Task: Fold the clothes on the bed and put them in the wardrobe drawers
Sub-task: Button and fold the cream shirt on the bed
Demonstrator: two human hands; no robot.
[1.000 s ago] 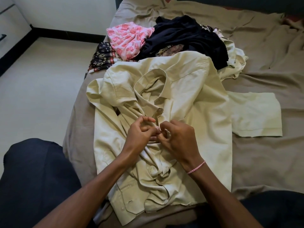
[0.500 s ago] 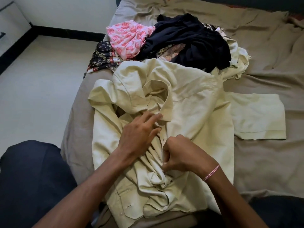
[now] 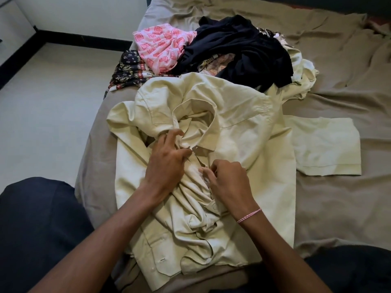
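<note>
A pale cream collared shirt lies rumpled on the bed, front up, with one short sleeve spread flat to the right. My left hand grips bunched cloth of the left front panel just below the collar. My right hand, with a pink thread band on the wrist, pinches the button placket a little lower. Behind the shirt lies a pile of clothes: a pink patterned garment, a dark navy garment and a black printed cloth.
The bed has a wrinkled brown sheet. Its left edge drops to a light floor with a dark skirting board. A white cabinet corner shows at the top left. My knees in dark trousers press against the bed's front edge.
The collar has been pulled back into shape. My left hand moved up to the cloth under the collar, and my right hand opened from a fist into a pinch on the placket.
</note>
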